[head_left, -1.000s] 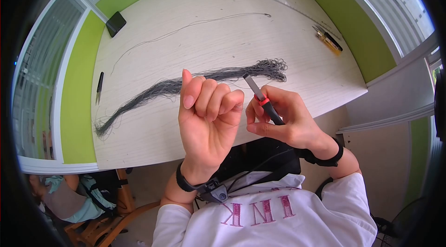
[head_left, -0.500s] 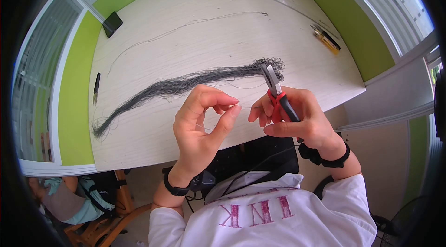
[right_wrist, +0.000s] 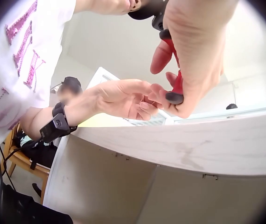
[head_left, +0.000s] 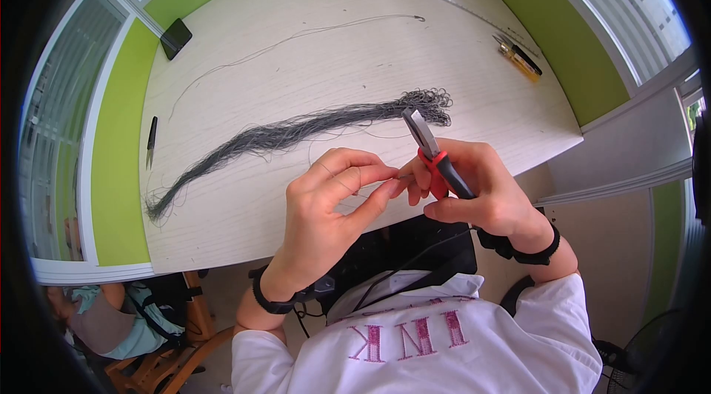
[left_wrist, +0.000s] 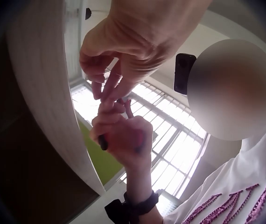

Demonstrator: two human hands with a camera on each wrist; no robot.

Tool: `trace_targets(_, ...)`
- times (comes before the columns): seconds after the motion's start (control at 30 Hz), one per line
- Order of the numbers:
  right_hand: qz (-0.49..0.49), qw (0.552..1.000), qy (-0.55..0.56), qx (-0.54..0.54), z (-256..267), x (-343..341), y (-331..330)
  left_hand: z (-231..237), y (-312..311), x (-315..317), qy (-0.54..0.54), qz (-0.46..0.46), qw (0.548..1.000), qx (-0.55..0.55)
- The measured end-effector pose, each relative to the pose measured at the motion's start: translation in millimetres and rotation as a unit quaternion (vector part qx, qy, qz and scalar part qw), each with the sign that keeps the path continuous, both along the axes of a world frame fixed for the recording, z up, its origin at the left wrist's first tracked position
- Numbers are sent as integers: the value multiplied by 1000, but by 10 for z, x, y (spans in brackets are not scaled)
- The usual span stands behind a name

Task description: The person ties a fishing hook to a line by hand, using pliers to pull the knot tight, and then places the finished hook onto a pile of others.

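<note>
In the head view, my left hand (head_left: 326, 198) pinches a thin wire (head_left: 403, 177) between thumb and fingertips. Its fingertips meet those of my right hand (head_left: 478, 183). That right hand grips a pair of pliers (head_left: 438, 161) with red and black handles, the metal jaws pointing up and away from me. Behind the hands, a long bundle of dark grey wires (head_left: 274, 135) lies across the table, with small loops massed at its right end. From the right wrist, the red pliers handle (right_wrist: 178, 83) shows within the palm; the fingers partly hide the wire.
A single long wire with a hooked end (head_left: 296, 32) lies farther back on the table (head_left: 244, 235). Tweezers (head_left: 152, 142) and a black box (head_left: 176, 39) are at the left edge. At the right lie a clear ruler (head_left: 459, 7) and yellow- and black-handled tools (head_left: 520, 59).
My left hand has turned from palm-up with curled fingers to a fingertip pinch, moving over to meet the right fingertips. The pliers have rotated in my right hand, showing both handles.
</note>
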State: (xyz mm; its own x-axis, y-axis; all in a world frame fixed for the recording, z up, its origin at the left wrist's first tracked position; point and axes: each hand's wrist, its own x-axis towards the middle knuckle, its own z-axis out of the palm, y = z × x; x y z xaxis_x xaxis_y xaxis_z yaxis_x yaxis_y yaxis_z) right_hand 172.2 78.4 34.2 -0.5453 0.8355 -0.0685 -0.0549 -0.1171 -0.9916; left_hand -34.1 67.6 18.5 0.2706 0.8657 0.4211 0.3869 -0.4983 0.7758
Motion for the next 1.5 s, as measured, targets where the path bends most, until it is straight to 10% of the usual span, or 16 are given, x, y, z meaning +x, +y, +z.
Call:
trace_targets(0.5,-37,977,-183,104,56,21,-19,-86,80,52,69,60,959,268)
trace_targets(0.57,-153,871,-240,400,-135,17,-35,-80,84,25,61,72,956,278)
trace_targets(0.67,-162,794,-317,493,-135,27,-86,-54,67,13,73,84,949,296)
trace_targets(1.5,-189,741,-352,539,-203,16,-109,-45,22,22,86,92,941,314)
